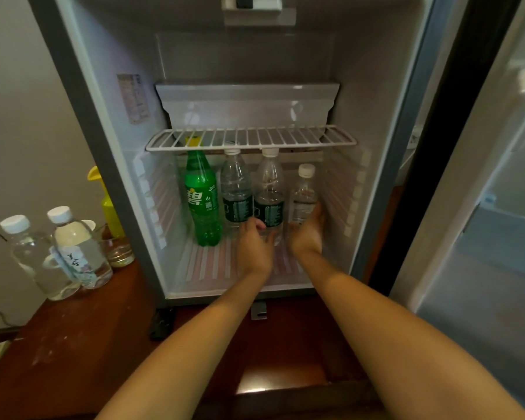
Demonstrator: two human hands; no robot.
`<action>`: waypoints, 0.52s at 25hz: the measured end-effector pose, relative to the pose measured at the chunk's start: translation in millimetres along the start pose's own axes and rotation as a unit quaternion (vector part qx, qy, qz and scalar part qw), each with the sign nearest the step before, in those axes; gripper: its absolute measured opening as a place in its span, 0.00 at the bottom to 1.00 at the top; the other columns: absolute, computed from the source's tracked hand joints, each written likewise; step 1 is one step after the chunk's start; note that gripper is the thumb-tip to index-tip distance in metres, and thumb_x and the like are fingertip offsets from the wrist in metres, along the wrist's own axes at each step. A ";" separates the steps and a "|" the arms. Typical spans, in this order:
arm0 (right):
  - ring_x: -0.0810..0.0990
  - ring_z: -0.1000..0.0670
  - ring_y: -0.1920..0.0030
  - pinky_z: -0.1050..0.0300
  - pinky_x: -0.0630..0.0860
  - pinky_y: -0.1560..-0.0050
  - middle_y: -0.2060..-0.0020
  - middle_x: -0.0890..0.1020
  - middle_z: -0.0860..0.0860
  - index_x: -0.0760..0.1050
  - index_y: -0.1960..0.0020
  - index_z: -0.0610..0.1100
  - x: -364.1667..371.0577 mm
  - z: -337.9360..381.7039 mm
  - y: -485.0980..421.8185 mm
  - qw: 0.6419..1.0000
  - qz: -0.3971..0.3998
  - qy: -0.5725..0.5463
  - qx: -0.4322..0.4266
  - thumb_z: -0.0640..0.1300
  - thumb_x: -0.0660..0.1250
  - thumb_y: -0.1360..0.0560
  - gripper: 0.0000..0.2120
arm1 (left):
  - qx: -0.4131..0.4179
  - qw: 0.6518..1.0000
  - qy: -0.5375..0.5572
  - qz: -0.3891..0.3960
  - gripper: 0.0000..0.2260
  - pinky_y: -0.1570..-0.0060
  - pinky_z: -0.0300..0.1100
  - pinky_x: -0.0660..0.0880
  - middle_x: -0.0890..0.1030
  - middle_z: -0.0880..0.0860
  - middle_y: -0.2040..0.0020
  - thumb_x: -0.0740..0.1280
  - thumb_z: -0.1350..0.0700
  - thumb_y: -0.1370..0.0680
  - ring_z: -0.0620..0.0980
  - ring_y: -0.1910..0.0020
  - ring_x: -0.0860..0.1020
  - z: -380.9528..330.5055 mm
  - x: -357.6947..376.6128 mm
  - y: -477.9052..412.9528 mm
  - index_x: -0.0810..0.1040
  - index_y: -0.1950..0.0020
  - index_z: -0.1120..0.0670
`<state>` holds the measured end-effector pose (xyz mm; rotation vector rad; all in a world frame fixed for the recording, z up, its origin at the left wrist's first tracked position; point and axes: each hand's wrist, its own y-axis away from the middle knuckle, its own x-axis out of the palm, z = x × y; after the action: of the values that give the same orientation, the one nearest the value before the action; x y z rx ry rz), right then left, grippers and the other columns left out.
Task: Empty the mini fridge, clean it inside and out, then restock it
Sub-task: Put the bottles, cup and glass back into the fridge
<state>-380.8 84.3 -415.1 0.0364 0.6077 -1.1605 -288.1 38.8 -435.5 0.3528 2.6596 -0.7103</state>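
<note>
Fridge [376,110] wide open mid-frame | green soda bottle [201,195], left water bottle [236,189], right water bottle [269,183], small clear bottle [304,192] lined up under wire shelf [249,137] | left hand [255,247] curled round right water bottle's base | right hand [308,234] gripping small clear bottle pretty low down | two spare bottles [79,247] lower left, outside

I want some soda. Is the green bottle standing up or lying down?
Standing up. The green bottle rests on its base under the wire shelf, yellow cap on top.
</note>
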 end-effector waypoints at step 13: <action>0.73 0.46 0.40 0.60 0.73 0.46 0.39 0.72 0.45 0.64 0.38 0.45 30.8 -16.2 -39.8 0.998 0.003 -0.034 0.061 0.50 0.54 0.18 0.12 | -0.001 0.999 0.008 0.043 0.13 0.58 0.40 0.72 0.76 0.56 0.50 0.66 0.69 0.29 0.52 0.53 0.76 -2.0 7.6 -15.1 0.74 0.47 0.58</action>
<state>-414.2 47.0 -432.0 0.1020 0.4767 -1.1866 -300.5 28.2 -430.4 0.4709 2.6427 -0.6816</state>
